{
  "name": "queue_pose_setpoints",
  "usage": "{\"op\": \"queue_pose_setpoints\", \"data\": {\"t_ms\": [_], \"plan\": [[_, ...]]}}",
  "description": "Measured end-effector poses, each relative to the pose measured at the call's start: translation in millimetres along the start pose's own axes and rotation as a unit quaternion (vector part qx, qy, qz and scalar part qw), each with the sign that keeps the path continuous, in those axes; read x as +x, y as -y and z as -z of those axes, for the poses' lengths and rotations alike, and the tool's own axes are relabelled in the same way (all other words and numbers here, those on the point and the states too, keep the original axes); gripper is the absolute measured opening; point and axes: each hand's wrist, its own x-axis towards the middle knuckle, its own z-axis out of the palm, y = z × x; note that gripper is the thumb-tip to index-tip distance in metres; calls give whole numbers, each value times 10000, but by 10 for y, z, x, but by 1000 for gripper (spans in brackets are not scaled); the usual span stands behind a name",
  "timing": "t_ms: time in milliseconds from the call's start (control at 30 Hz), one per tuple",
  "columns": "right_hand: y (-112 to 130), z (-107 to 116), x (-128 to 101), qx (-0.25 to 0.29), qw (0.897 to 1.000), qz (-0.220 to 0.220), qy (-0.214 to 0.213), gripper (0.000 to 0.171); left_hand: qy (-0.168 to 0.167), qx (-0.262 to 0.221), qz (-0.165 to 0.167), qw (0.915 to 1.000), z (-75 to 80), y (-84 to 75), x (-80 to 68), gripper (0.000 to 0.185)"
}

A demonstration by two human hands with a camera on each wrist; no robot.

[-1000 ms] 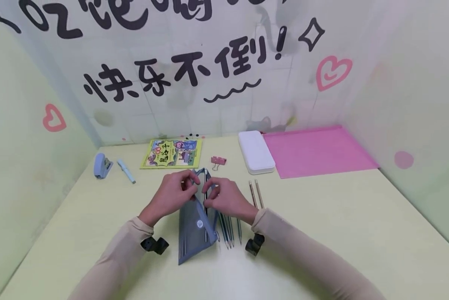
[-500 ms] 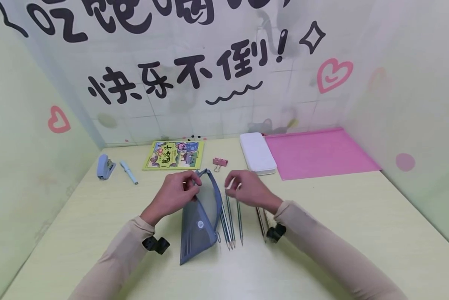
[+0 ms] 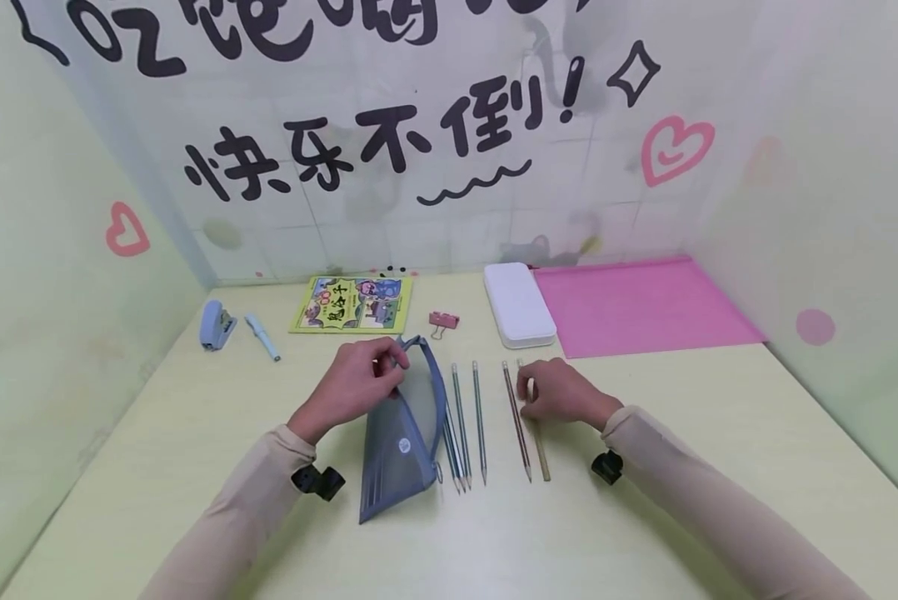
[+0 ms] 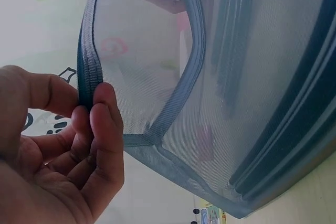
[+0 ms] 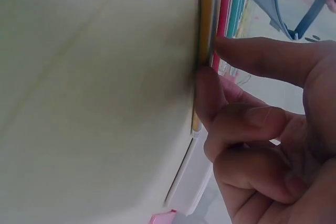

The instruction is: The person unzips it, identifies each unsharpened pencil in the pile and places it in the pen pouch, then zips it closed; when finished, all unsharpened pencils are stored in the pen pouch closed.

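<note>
My left hand (image 3: 353, 382) pinches the upper zip edge of a blue-grey mesh pencil pouch (image 3: 396, 467), holding its mouth open. In the left wrist view, thumb and fingers grip the zip tape (image 4: 90, 61), and dark long shapes show through the mesh (image 4: 173, 103). Farther right, my right hand (image 3: 565, 392) is low over the table, pinching a yellow pencil (image 5: 206, 19) between thumb and index finger; the pencil lies along the tabletop. Just left of it lies a dark red pencil (image 3: 517, 425). Several green pencils (image 3: 479, 425) lie between that one and the pouch.
Behind the hands are a yellow booklet (image 3: 353, 305), a pink binder clip (image 3: 444, 321), a white case (image 3: 520, 307) and a pink folder (image 3: 644, 308). At the left stand a blue stapler (image 3: 215, 325) and a light-blue pen (image 3: 262, 337). Walls border the table.
My right hand has left the pouch mouth, where a pencil was going in, and moved right to the yellow pencil. My left hand keeps its grip on the pouch.
</note>
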Motion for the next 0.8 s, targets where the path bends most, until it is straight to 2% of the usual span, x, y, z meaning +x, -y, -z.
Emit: {"op": "queue_pose_setpoints", "data": {"t_ms": [300, 533, 667, 800], "plan": [[54, -86, -1, -18, 9994, -355, 49, 19, 9, -8, 51, 10000, 9, 8, -27, 12], [88, -31, 14, 148, 9990, -342, -232, 17, -40, -36, -6, 10000, 29, -12, -7, 12], [238, 37, 44, 619, 9976, -49, -301, 15, 1, -18, 41, 10000, 37, -6, -7, 12], [468, 110, 102, 1212, 9913, 245, -441, 18, -18, -35, 24, 10000, 48, -1, 2, 12]]}}
